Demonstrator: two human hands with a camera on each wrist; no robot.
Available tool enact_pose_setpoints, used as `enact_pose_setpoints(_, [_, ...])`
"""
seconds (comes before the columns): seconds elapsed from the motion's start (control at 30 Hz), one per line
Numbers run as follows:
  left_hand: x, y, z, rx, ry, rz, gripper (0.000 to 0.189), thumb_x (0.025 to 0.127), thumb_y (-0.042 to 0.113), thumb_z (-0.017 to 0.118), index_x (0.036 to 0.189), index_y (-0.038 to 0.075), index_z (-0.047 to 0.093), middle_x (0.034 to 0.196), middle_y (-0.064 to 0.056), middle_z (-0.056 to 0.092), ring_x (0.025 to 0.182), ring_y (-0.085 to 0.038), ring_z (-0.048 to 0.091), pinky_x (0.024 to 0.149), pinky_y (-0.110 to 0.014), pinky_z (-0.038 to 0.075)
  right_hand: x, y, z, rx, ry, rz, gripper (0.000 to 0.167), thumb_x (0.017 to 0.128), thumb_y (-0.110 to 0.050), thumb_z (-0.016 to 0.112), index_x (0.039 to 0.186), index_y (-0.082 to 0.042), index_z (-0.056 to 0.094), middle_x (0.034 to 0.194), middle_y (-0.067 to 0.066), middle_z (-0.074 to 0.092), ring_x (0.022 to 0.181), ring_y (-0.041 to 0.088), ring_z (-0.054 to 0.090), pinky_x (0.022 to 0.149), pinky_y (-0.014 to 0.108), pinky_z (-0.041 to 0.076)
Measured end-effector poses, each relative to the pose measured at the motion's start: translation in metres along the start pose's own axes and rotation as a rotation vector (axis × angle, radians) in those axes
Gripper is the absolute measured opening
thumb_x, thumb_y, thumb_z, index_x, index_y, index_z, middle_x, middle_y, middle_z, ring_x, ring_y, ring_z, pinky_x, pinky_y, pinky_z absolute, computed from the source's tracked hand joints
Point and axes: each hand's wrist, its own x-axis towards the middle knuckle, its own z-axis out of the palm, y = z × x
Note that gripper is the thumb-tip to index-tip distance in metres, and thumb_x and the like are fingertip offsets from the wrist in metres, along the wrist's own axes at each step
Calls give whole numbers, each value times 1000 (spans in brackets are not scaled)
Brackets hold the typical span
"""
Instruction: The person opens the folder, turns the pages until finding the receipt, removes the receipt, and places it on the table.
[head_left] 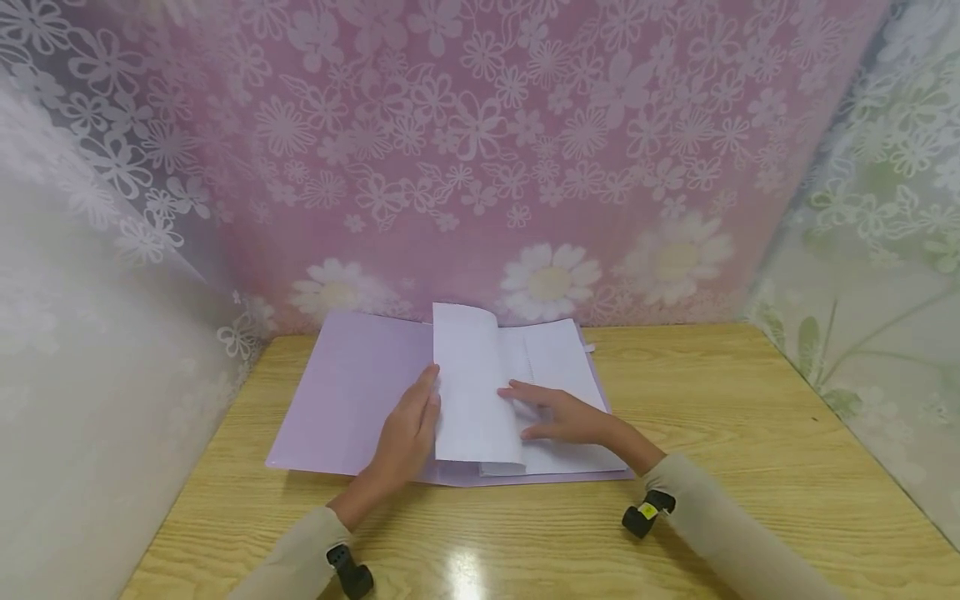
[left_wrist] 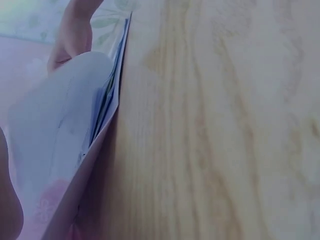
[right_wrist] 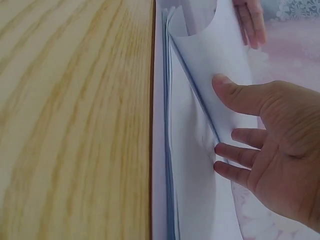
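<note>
A lilac folder (head_left: 352,392) lies spread on the table, its left cover bare and white sheets (head_left: 558,350) on its right side. One white page (head_left: 472,383) stands curved over the middle, partway turned. My left hand (head_left: 405,429) rests at this page's left edge with its fingers extended; part of it shows at the left border of the left wrist view. My right hand (head_left: 562,417) touches the page's right side with spread fingers. In the right wrist view its thumb (right_wrist: 237,95) lies apart from the fingers (right_wrist: 240,155), which meet the page edge.
The folder lies on a wood-grain table (head_left: 712,400). Flower-patterned curtains hang behind it and on both sides, with the pink curtain (head_left: 480,233) close to the folder's far edge. A small white tab (head_left: 589,347) sticks out at the folder's right side.
</note>
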Motion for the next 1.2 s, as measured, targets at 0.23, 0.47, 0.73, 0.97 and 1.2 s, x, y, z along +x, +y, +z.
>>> enact_pose_setpoints(0.23, [1, -3, -13, 87, -177, 52, 57, 108, 33, 49, 156, 3, 39, 165, -16, 34, 155, -35, 29, 124, -56, 27, 8, -12, 4, -29, -20, 3, 74, 92, -24, 77, 157, -16, 42, 165, 17, 33, 153, 37, 32, 121, 58, 30])
enact_pose_setpoints(0.47, [-7, -11, -9, 322, -497, 76, 79, 104, 56, 45, 162, 7, 24, 171, -11, 18, 159, -29, 15, 128, -53, 21, 16, -17, 8, -88, -35, -28, 75, 93, -25, 75, 158, -15, 39, 164, 14, 36, 152, 34, 34, 122, 54, 32])
enact_pose_setpoints(0.73, [-8, -12, -3, 373, -548, 53, 95, 99, 71, 41, 164, 8, 13, 172, -10, 10, 160, -28, 8, 129, -52, 17, 26, -25, 13, -127, -47, -49, 76, 95, -29, 73, 159, -13, 36, 165, 14, 35, 153, 32, 33, 123, 52, 32])
enact_pose_setpoints(0.97, [-7, -16, 0, 423, -577, 41, 98, 99, 70, 43, 163, 4, 13, 172, -14, 11, 160, -31, 11, 129, -53, 17, 31, -28, 15, -192, -72, -6, 75, 95, -34, 73, 159, -18, 37, 166, 14, 33, 153, 32, 33, 122, 51, 33])
enact_pose_setpoints(1.2, [-11, -23, 3, 450, -612, 36, 99, 98, 72, 43, 163, 3, 14, 171, -15, 12, 159, -32, 12, 128, -54, 17, 33, -33, 8, -247, -105, -13, 72, 97, -35, 70, 159, -17, 38, 165, 16, 33, 153, 34, 34, 122, 54, 33])
